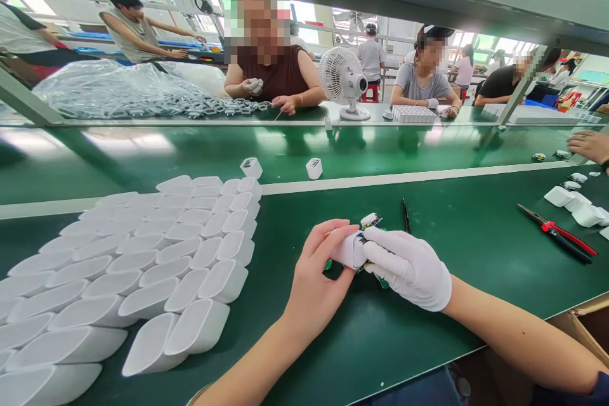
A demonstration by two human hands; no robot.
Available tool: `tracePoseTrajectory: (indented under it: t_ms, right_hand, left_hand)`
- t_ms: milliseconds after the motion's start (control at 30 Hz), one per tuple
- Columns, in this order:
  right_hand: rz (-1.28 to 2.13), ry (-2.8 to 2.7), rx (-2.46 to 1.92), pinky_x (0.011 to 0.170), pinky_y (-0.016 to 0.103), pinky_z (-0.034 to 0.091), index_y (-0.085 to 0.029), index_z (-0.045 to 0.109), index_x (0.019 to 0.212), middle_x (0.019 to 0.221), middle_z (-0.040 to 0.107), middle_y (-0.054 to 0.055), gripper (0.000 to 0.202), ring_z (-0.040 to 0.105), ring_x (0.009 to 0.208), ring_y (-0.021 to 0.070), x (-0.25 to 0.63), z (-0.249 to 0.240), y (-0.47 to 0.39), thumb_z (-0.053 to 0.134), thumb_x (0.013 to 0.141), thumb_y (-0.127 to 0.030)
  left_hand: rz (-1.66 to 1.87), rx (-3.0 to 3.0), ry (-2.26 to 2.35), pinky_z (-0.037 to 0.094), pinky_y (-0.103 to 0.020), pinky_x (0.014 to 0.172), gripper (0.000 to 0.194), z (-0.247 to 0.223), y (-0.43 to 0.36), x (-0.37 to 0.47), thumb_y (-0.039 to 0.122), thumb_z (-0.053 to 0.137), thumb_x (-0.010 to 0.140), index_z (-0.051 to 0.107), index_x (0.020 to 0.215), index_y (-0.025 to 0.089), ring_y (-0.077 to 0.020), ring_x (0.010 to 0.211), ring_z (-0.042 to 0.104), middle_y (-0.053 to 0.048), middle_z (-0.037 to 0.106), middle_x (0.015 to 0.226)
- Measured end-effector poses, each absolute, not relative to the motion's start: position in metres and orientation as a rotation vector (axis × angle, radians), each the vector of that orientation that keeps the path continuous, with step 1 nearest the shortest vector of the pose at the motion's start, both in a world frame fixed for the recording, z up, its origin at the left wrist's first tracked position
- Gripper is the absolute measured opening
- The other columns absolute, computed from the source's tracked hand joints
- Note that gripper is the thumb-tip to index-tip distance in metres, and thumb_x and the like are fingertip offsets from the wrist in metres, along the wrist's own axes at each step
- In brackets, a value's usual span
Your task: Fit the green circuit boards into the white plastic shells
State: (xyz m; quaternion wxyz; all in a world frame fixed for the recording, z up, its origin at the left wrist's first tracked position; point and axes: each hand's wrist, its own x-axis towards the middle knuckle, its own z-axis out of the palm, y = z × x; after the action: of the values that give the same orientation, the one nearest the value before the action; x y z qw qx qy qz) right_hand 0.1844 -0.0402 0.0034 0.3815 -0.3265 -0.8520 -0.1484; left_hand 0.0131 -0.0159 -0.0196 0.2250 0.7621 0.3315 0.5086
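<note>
My bare left hand grips a small white plastic charger shell over the green bench top. My right hand, in a white glove, holds a small green circuit board that pokes out of the shell's open end. Both hands meet at the shell, near the bench's front middle. To my left, several identical white shells lie packed in neat rows with their openings facing right.
Black tweezers lie just beyond my hands. Red-handled cutters and loose white shells sit at the right, near another person's hand. Two shells ride the green conveyor. Several people and a white fan are across it.
</note>
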Motion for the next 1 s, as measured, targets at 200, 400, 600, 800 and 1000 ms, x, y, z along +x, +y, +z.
tracePoseTrajectory:
  t_ms: [200, 400, 600, 800, 1000]
  right_hand:
    - [-0.159, -2.032, -0.759, 0.074, 0.026, 0.054, -0.023, 0.056, 0.106, 0.099, 0.065, 0.005, 0.017, 0.062, 0.086, 0.0146, 0.183, -0.004, -0.035, 0.047, 0.092, -0.023]
    - [0.061, -2.045, -0.712, 0.076, 0.028, 0.055, -0.023, 0.061, 0.101, 0.094, 0.066, 0.004, 0.017, 0.062, 0.086, 0.0154, 0.185, -0.001, -0.034, 0.047, 0.091, -0.022]
    - [0.542, -1.8, -0.816, 0.09, 0.037, 0.049, -0.026, 0.056, 0.116, 0.112, 0.059, 0.006, 0.042, 0.058, 0.101, 0.02, 0.187, -0.003, -0.037, 0.068, 0.075, -0.03]
    - [1.685, -1.468, -0.812, 0.085, 0.035, 0.048, -0.022, 0.048, 0.128, 0.105, 0.06, 0.004, 0.071, 0.057, 0.097, 0.0178, 0.187, 0.006, -0.035, 0.077, 0.063, -0.02]
    - [1.608, -1.231, -0.766, 0.077, 0.029, 0.048, -0.018, 0.062, 0.099, 0.087, 0.063, 0.0, 0.044, 0.06, 0.081, 0.0134, 0.182, 0.006, -0.034, 0.079, 0.058, -0.015]
  left_hand:
    - [1.296, 2.026, 0.855, 0.05, -0.029, 0.084, 0.042, -0.022, -0.014, 0.013, 0.007, 0.054, 0.076, 0.055, 0.112, 0.029, -0.0187, 0.108, 0.053, -0.004, 0.054, 0.116]
    - [1.243, 1.921, 0.842, 0.052, -0.026, 0.08, 0.041, -0.022, -0.013, 0.016, 0.009, 0.055, 0.075, 0.056, 0.112, 0.027, -0.0195, 0.111, 0.053, -0.005, 0.053, 0.121]
    - [1.139, 1.828, 0.794, 0.049, -0.035, 0.09, 0.04, -0.023, -0.014, 0.013, 0.013, 0.056, 0.077, 0.054, 0.116, 0.024, -0.0241, 0.12, 0.048, -0.01, 0.047, 0.133]
    - [0.933, 1.954, 0.743, 0.03, -0.052, 0.104, 0.043, -0.016, -0.02, 0.007, 0.011, 0.054, 0.076, 0.06, 0.113, 0.032, -0.03, 0.127, 0.033, -0.001, 0.02, 0.152]
    - [0.942, 1.417, 0.6, 0.042, -0.042, 0.098, 0.071, -0.014, -0.016, 0.01, 0.03, 0.069, 0.069, 0.042, 0.135, 0.026, -0.0327, 0.124, 0.042, -0.01, 0.04, 0.143]
